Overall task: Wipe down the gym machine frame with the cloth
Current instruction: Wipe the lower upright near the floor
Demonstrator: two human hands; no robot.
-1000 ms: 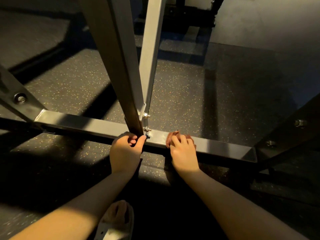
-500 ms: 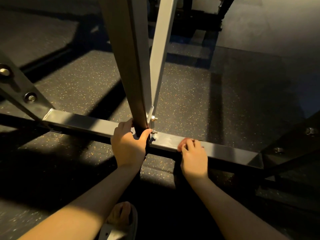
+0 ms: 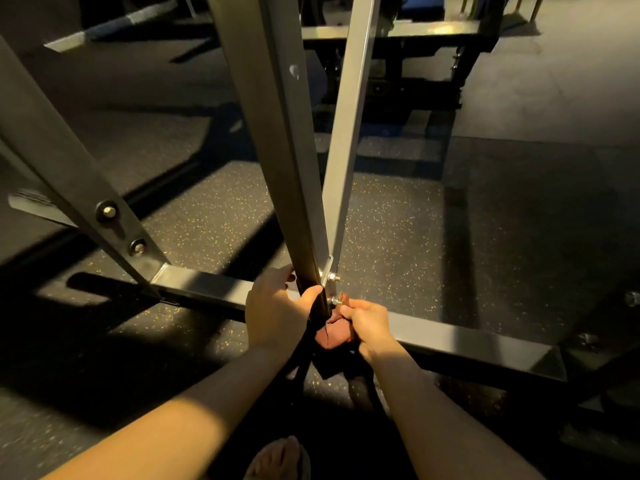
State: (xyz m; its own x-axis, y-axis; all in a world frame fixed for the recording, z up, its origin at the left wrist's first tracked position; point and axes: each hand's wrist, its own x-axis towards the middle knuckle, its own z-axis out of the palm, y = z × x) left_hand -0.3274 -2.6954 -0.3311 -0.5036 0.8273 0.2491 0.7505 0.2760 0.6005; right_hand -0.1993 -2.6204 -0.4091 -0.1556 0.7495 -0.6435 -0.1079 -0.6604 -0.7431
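Fingers [image 3: 282, 271] of the left hand [image 3: 273, 310] were curled round the foot of the upright post [image 3: 277, 150] of the gym machine frame, with the thumb pressed on the post's near face, just above where it met the crossbar [image 3: 467, 341]. The right hand [image 3: 370, 327] sat just beside it on the other side of the post. Its fingers were clenched on a reddish-brown cloth [image 3: 334, 336], which was bunched up and bulged out of the fist toward the left hand.

The cloth lay against the near side of the crossbar, right at the joint with the post and below the lower of two bolts [image 3: 333, 277] on the small bracket there. It filled the gap between the two hands (whether it touched the left thumb could not be made out in the shadow). The right knuckles were close to the lower bolt.

A slimmer grey bar [image 3: 349, 133] rose from the same joint and leaned away from the post. At the crossbar's left end a slanted brace [image 3: 69, 161] with two bolts of its own came down to meet it. The frame stood on a dark, speckled rubber floor [image 3: 398, 220] in patchy light. A foot [image 3: 280, 457] in a sandal showed at the lower edge, between the forearms.
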